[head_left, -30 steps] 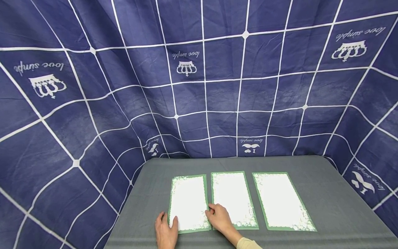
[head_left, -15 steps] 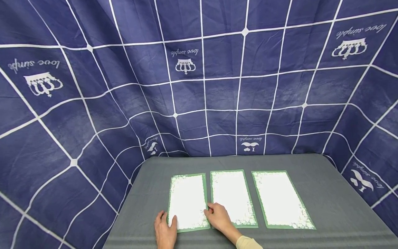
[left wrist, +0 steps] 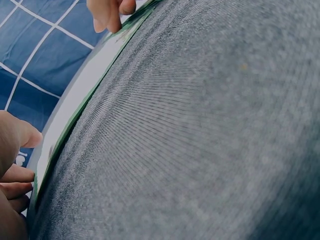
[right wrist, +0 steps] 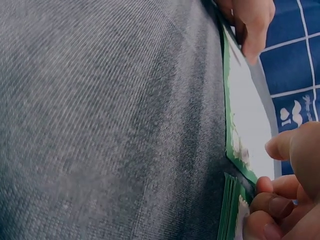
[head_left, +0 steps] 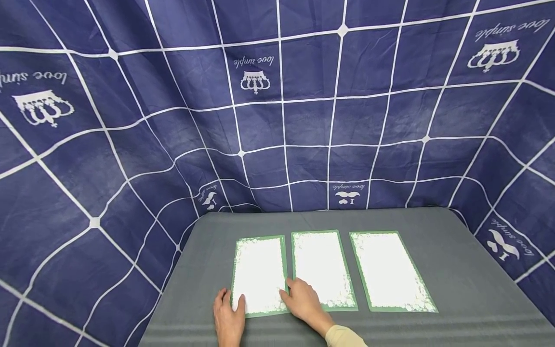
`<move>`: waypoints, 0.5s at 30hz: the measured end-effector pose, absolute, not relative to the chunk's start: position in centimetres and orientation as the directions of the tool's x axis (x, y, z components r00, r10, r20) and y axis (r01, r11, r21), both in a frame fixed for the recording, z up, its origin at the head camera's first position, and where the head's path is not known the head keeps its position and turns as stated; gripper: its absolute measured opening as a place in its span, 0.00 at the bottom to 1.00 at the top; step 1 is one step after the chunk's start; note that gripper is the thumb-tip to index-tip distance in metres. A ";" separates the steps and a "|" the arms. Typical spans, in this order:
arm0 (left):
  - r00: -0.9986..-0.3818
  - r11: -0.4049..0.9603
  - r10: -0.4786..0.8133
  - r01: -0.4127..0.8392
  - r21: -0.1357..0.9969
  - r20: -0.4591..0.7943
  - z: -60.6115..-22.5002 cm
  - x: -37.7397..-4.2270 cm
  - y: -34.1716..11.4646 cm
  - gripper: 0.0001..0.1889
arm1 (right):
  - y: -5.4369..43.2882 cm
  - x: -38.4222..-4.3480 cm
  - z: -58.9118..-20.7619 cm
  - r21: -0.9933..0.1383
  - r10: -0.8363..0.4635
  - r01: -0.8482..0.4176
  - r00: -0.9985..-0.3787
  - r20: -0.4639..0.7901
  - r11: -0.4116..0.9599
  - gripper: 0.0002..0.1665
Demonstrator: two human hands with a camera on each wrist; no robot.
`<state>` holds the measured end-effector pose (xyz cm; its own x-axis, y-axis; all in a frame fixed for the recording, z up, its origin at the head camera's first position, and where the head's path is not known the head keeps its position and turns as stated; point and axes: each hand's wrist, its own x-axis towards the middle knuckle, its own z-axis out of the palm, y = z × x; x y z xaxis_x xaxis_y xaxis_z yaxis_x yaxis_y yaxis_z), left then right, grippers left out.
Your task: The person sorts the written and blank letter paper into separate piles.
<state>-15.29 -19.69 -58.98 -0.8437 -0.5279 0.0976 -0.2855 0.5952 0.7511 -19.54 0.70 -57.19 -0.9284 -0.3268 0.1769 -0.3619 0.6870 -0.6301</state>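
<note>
On the left, the left hand (head_left: 229,313), thumb apart from its fingers, rests at the outer edge of the left sheet (head_left: 258,270), flat on the grey desk (head_left: 468,279). At its opposite edge sits the right hand (head_left: 303,300), bent fingers likewise apart from the thumb, presumably so both sides are guided evenly. Next come the green-bordered middle pile (head_left: 318,265) and right sheet (head_left: 388,270), spaced in a row, perhaps to avoid overlap.
</note>
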 end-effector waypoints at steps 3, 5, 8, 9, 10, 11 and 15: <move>-0.842 0.585 -0.531 -0.285 0.759 0.093 -59.0 -15.2 -19.7 0.28 | 0.8 -19.4 -57.0 -0.626 -0.336 -0.362 -0.927 0.166 0.690 0.19; -0.838 0.579 -0.537 -0.280 0.766 0.100 -58.9 -15.2 -19.5 0.29 | 1.0 -19.4 -56.6 -0.650 -0.330 -0.350 -0.931 0.160 0.674 0.23; -0.819 0.562 -0.558 -0.253 0.788 0.135 -58.6 -15.2 -19.0 0.30 | 1.7 -19.5 -55.9 -0.696 -0.306 -0.327 -0.939 0.159 0.640 0.25; -0.812 0.561 -0.562 -0.234 0.794 0.157 -58.5 -15.2 -18.7 0.30 | 2.1 -19.6 -55.7 -0.705 -0.289 -0.318 -0.943 0.166 0.634 0.26; -0.806 0.563 -0.563 -0.213 0.799 0.182 -58.4 -15.3 -18.3 0.29 | 2.6 -19.8 -55.6 -0.710 -0.266 -0.306 -0.949 0.172 0.634 0.26; -0.800 0.565 -0.561 -0.184 0.804 0.211 -58.3 -15.4 -17.9 0.27 | 3.2 -19.9 -55.5 -0.706 -0.240 -0.296 -0.954 0.181 0.644 0.25; -0.799 0.594 -0.506 -0.048 0.803 0.326 -57.7 -15.6 -15.6 0.18 | 6.4 -20.6 -55.7 -0.669 -0.102 -0.240 -0.966 0.239 0.704 0.23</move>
<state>-15.61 -15.62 -57.70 -0.7987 -0.5056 0.3263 -0.0479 0.5940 0.8030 -20.59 6.39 -55.68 -0.9656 -0.1025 0.2392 -0.2403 0.7035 -0.6688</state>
